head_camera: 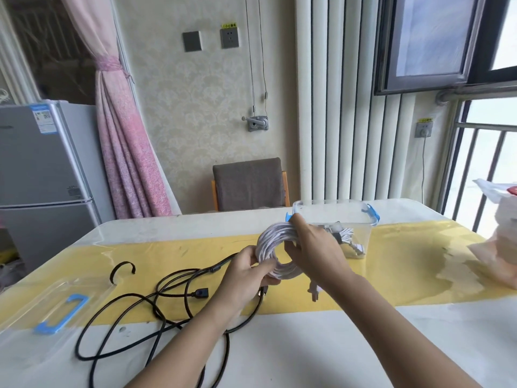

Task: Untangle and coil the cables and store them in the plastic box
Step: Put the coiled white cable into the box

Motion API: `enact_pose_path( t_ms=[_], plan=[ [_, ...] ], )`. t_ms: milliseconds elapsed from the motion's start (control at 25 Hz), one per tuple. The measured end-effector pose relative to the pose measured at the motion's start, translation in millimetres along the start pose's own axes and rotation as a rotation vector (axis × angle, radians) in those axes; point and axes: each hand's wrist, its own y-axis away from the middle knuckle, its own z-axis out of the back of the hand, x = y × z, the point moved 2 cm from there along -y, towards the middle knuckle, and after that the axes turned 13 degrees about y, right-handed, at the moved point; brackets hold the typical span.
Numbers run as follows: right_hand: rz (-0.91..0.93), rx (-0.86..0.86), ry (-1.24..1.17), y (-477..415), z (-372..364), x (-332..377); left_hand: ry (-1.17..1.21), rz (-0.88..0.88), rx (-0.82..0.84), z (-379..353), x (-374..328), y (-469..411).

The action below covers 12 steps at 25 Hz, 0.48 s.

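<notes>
**White coil in both grips beside the box, black cable loose on the desk**

- Far left: clear lid (pixel 56 312) with a blue handle lies flat on the desk (pixel 307 345), partly on the yellow strip (pixel 405 261)
- Next right: black cable (pixel 214 268) is sprawled in loose, overlapping loops, not coiled. One black connector (pixel 201 293) rests on the yellow strip. A short curled black piece (pixel 121 271) lies near the lid's far corner; can't tell if it belongs to the same cable
- Centre: left grip (pixel 246 273) is clenched on the lower left of the white cable coil (pixel 268 242), with the thumb over the strands
- The coil is a neat ring of many turns, held upright above the desk. Its white plug (pixel 314 294) hangs just below the ring
- Right grip (pixel 316 249) grasps the coil's right side, fingers wrapped over the top of the bundle and the thumb through the ring
- Right of centre: clear plastic box (pixel 361 236) with blue latches stands open on the desk, just behind the right grip. A bundled white cable (pixel 345 235) with a grey plug already lies inside
- Far right: plastic bag (pixel 498 233) sits at the desk edge, well apart from the box
</notes>
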Motion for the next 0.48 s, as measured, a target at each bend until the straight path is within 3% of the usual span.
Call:
enact_pose_path(
  t_ms=[200,280,360,480],
  plan=[
    [-0.057,0.159,-0.226,-31.6,17.9,-10.9,0.056,-0.111,0.059,2.5,-19.3,-36.3],
    [-0.092,0.169,-0.262,-49.6,18.0,-23.6,-0.024,-0.151,0.065,5.9,-21.9,-51.0],
    [-0.216,0.112,-0.348,-75.9,13.1,-48.4,-0.363,-0.166,0.014,15.7,-16.1,-63.0],
    [-0.453,0.042,-0.578,-110.9,4.5,-81.2,-0.83,-0.023,-0.032,43.8,11.9,-69.8]
  ],
)
